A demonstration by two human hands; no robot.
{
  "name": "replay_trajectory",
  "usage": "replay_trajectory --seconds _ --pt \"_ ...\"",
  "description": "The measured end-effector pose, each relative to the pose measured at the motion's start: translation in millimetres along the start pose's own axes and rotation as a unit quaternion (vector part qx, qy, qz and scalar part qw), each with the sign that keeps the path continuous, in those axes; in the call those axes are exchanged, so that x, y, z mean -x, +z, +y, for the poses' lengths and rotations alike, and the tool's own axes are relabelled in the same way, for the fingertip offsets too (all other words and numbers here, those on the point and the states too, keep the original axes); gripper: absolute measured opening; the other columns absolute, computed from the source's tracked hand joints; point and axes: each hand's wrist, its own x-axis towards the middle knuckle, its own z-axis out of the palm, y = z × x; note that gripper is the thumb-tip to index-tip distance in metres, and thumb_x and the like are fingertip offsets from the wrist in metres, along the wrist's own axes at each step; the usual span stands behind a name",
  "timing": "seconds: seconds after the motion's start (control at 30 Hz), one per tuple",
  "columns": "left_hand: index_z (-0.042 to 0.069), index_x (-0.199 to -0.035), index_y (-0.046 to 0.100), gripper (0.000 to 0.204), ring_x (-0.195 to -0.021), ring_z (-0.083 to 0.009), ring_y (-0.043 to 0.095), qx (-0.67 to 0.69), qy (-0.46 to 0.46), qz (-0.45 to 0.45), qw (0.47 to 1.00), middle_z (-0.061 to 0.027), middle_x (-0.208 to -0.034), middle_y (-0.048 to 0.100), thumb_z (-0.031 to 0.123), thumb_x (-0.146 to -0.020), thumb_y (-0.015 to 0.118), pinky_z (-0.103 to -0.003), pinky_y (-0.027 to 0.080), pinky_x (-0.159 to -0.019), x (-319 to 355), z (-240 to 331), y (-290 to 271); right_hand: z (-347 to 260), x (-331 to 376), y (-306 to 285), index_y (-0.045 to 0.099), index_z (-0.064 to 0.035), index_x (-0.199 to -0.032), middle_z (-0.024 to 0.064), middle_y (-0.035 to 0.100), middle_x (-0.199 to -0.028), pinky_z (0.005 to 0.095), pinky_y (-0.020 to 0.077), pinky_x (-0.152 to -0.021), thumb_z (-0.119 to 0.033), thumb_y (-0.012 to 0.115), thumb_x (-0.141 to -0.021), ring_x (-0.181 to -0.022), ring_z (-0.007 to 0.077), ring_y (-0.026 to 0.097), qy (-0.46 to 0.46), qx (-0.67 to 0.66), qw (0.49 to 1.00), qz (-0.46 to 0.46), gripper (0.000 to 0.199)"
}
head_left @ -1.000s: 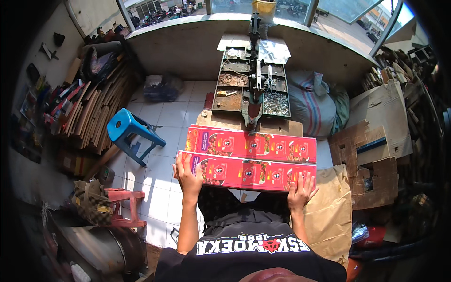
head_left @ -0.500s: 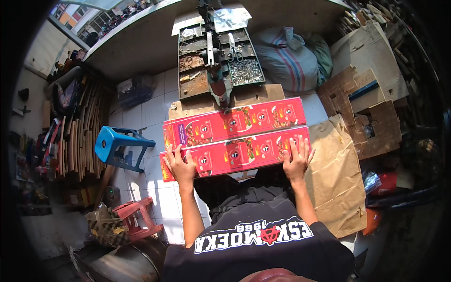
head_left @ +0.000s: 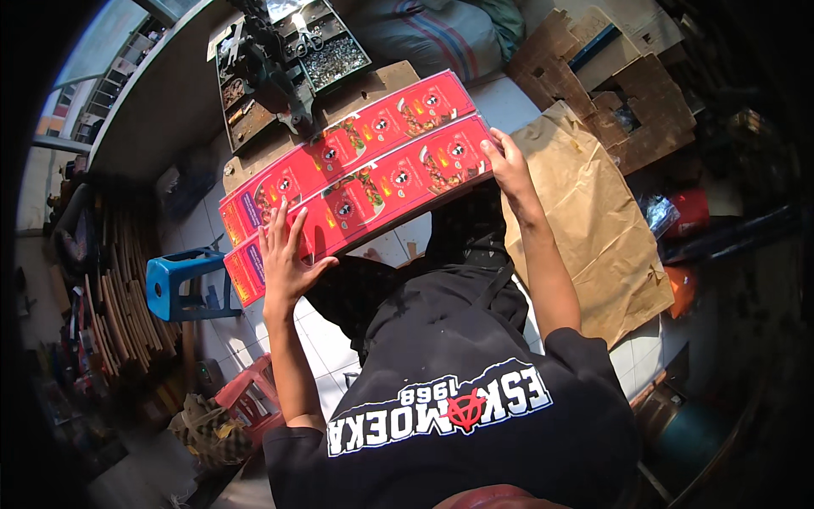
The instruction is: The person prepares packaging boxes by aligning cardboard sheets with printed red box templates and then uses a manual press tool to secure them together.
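A long red printed carton sheet [head_left: 373, 191] lay flat across the person's lap, running from near left up toward the far right, and it lay half over a second red sheet [head_left: 348, 140] of the same kind just beyond it. The left hand [head_left: 286, 261] rested on the near left part of the sheet with its fingers spread flat and straight, pressing on the surface rather than closing around anything. The right hand [head_left: 507, 165] held the far right end of the same sheet, fingers curled over its edge and the thumb on top. Beyond the sheets stood a dark metal stapling machine [head_left: 275, 72] on a brown board [head_left: 373, 85], with trays of small metal parts [head_left: 335, 55] beside it. To the right, a large sheet of brown paper [head_left: 593, 220] was spread over the tiled floor [head_left: 331, 339], with torn cardboard pieces [head_left: 627, 102] farther off. On the left stood a blue plastic stool [head_left: 174, 284], and nearer, a red stool [head_left: 246, 394]. Stacks of flat cardboard [head_left: 110, 297] leaned along the left side.
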Motion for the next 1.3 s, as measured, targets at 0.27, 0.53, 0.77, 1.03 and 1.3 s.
replay_trajectory --seconds 0.27,0.53,0.77,1.03,1.3 --pt "0.02 -0.138 0.052 0.085 -0.138 -0.0328 0.035 0.014 0.038 0.035 0.999 -0.0146 -0.147 0.04 0.059 -0.066 0.077 -0.052 0.016 -0.118 9 -24 21 -28 2 -2 0.04 0.0083 -0.137 0.0142 0.056 -0.125 0.0285 0.0432 -0.098 -0.031 0.06 -0.095 -0.113 0.0163 0.056 0.054 -0.081 0.988 -0.124 0.06" --pt "0.02 -0.138 0.052 0.087 -0.139 -0.0332 0.035 0.01 0.038 0.057 0.998 -0.0149 -0.148 0.04 0.068 -0.067 0.071 -0.053 0.017 -0.118 13 -29 31 -27 -2 -21 0.04 0.0045 -0.137 0.0112 0.057 -0.123 0.0284 0.0467 -0.09 -0.032 0.061 -0.094 -0.108 0.0158 0.059 0.081 -0.049 0.98 -0.174 0.06" --pt "0.021 -0.138 0.051 0.085 -0.139 -0.0327 0.035 0.016 0.029 0.062 0.998 -0.0146 -0.147 0.041 0.066 -0.069 0.072 -0.053 0.017 -0.118 18 -30 36 -35 9 -15 0.039 0.0033 -0.138 0.0102 0.057 -0.124 0.0283 0.0454 -0.092 -0.031 0.062 -0.094 -0.108 0.0144 0.058 0.061 -0.033 0.983 -0.172 0.061" --pt "0.02 -0.135 0.055 0.084 -0.139 -0.0309 0.036 0.02 0.031 0.07 0.997 -0.0133 -0.146 0.042 0.067 -0.068 0.072 -0.053 0.016 -0.118 18 -29 34 -19 -4 -22 0.048 -0.0099 -0.137 0.0035 0.058 -0.124 0.0332 0.0413 -0.092 -0.036 0.062 -0.092 -0.11 0.0131 0.056 0.056 -0.03 0.981 -0.183 0.054" --pt "0.02 -0.134 0.055 0.084 -0.138 -0.0309 0.036 0.021 0.032 0.079 0.996 -0.0133 -0.146 0.043 0.068 -0.068 0.071 -0.053 0.015 -0.119 19 -30 35 -22 0 -20 0.048 -0.0087 -0.136 0.0025 0.059 -0.121 0.0314 0.0432 -0.089 -0.036 0.062 -0.092 -0.107 0.0121 0.058 0.06 -0.021 0.982 -0.177 0.054"
